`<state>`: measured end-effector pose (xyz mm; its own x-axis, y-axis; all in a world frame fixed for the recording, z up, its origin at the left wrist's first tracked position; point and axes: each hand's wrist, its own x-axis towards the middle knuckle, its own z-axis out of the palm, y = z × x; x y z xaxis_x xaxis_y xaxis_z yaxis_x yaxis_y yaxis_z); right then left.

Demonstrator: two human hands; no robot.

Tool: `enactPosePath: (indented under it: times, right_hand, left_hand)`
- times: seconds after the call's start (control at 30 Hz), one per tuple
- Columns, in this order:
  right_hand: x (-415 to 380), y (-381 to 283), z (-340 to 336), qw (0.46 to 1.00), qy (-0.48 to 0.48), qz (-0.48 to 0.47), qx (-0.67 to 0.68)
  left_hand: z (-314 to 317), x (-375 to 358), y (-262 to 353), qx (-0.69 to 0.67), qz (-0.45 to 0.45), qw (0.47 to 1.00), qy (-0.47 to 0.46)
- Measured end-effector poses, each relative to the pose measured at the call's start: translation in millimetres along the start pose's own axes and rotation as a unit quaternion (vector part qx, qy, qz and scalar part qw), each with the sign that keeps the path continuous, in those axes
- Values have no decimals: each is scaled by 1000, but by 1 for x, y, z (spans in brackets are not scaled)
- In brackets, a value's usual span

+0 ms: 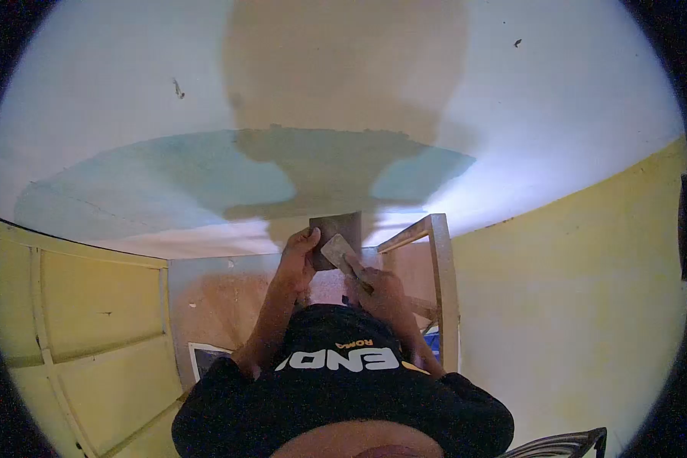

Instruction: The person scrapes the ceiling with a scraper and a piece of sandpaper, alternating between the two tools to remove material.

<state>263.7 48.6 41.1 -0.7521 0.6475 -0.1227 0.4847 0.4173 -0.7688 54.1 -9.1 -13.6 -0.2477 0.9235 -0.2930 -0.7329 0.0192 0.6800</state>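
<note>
My left hand point(299, 256) grips a dark, flat square plate point(338, 223) by its left side, with the thumb along its edge. In my right hand point(383, 291) is a putty knife point(337, 247), its pale blade angled up to the left over the plate. The blade overlaps the plate's lower right part in this view. Both hands are in front of my chest, the right one a little lower. Above them spreads a pale surface with a blue-green patch point(206, 172), partly covered by my shadow.
A wooden frame point(446, 282) stands close to the right of my right hand. Yellow framed panels point(99, 298) line the left, and a yellow wall point(557, 305) runs along the right. A dark chair-like rail point(565, 443) shows at the lower right.
</note>
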Motion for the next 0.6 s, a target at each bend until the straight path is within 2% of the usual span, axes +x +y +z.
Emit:
enactPosePath:
  times: [0.1,0.17,0.23,0.27,0.3,0.4,0.47,0.53,0.6]
  right_hand:
    - [-6,9,-6,997,-68,12,-46]
    - [-10,55,14,995,-45,-94,3]
    - [-12,61,11,987,-89,-57,124]
    - [-17,63,7,964,-147,36,218]
    - [-21,61,3,921,-202,128,307]
    - [-23,88,0,890,-240,124,367]
    - [-23,94,-5,896,-237,58,371]
    - [-23,99,-8,885,-199,76,415]
    - [-25,97,-10,854,-126,143,484]
  left_hand:
    - [0,-3,10,21,35,999,9]
    - [1,-12,19,66,55,996,23]
    - [-6,-18,34,328,7,940,-92]
    - [-6,-21,40,449,-18,882,-144]
    - [-2,-26,44,450,-20,874,-181]
    - [8,-26,52,454,0,844,-284]
    - [6,-28,61,463,-15,851,-249]
    - [-4,-30,68,455,-38,866,-203]
    - [-16,-32,72,426,-73,890,-147]
